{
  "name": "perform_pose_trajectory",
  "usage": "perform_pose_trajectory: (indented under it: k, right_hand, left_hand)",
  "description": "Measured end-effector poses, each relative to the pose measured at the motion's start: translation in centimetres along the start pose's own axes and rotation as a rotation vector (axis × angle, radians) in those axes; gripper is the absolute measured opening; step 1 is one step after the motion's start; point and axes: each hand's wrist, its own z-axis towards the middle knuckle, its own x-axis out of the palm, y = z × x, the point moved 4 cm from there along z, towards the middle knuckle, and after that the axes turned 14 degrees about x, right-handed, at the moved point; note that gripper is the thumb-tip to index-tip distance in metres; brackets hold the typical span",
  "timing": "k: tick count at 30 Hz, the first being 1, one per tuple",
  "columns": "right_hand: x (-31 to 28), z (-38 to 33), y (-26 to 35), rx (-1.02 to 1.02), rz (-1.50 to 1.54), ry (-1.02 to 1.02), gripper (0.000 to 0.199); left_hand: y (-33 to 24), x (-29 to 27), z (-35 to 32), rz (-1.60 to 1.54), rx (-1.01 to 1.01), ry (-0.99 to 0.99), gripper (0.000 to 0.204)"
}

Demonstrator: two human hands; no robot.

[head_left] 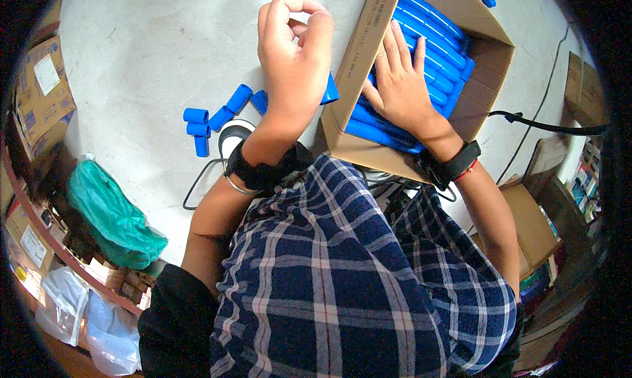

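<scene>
Pale floor [145, 55]: my right hand [401, 82] presses flat on tubes [434, 42] nearly filling the box [349, 69], left hand [293, 49] curled, apparently empty, loose tubes [217, 118] left.

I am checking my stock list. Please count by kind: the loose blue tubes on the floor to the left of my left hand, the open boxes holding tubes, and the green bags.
Loose blue tubes: 6
Open box holding tubes: 1
Green bag: 1
Total: 8
</scene>
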Motion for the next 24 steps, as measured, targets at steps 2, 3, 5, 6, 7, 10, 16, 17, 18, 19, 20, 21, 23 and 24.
perform_pose_trajectory:
  k: [2,3,5,6,7,10,16,17,18,19,20,21,23,24]
  right_hand:
    - [-0.7,0.0,0.4,0.015,0.039,0.035,0.077]
    - [-1.5,0.2,0.5,0.07,0.07,0.008,0.075]
    - [-3.3,0.6,0.6,0.237,0.106,0.022,0.071]
    - [-5.3,0.7,1.1,0.233,0.165,-0.23,0.058]
    - [-6.8,0.7,1.4,0.222,0.266,-0.236,0.053]
    - [-9.3,0.7,3.4,0.226,0.69,-0.065,0.044]
    - [-9.2,0.3,6.6,0.412,1.42,0.751,0.04]
    - [-9.4,0.3,6.3,0.395,1.432,0.691,0.039]
    - [-9.8,0.7,5.5,0.321,1.402,0.591,0.038]
    - [-9.7,1.2,4.1,0.391,1.387,0.467,0.036]
    - [-9.7,1.8,2.5,0.382,1.313,0.279,0.035]
    - [-9.4,2.6,1.0,0.322,1.227,0.109,0.034]
    - [-8.7,5.1,-2.7,0.264,0.836,-0.172,0.038]
    - [-8.0,5.6,-4.3,0.281,0.628,-0.211,0.038]
  left_hand:
    - [-0.1,-0.1,0.0,-0.024,-0.021,0.007,0.01]
    - [-0.2,-0.2,0.0,-0.045,-0.037,0.012,0.013]
    - [-0.6,-0.6,0.0,-0.067,-0.057,-0.015,0.013]
    - [-0.8,-0.8,0.0,-0.072,-0.062,-0.042,0.011]
    - [-1.1,-0.9,0.1,-0.081,-0.065,-0.067,0.008]
    - [-2.6,-0.5,0.0,-0.202,0.054,-0.181,0.012]
    - [-7.0,0.6,-0.2,-0.394,0.363,-0.079,0.019]
    - [-7.5,0.5,0.1,-0.447,0.416,0.046,0.02]
    - [-7.4,0.8,0.5,-0.3,0.499,0.046,0.023]
    - [-7.3,1.0,0.9,-0.152,0.58,0.035,0.027]
    - [-6.7,0.9,1.3,-0.116,0.553,0.015,0.027]
    - [-6.1,0.5,1.5,-0.079,0.526,-0.003,0.027]
    - [-4.6,-1.9,2.6,0.058,0.503,0.07,0.03]
    - [-3.7,-3.3,2.8,0.17,0.425,0.095,0.036]
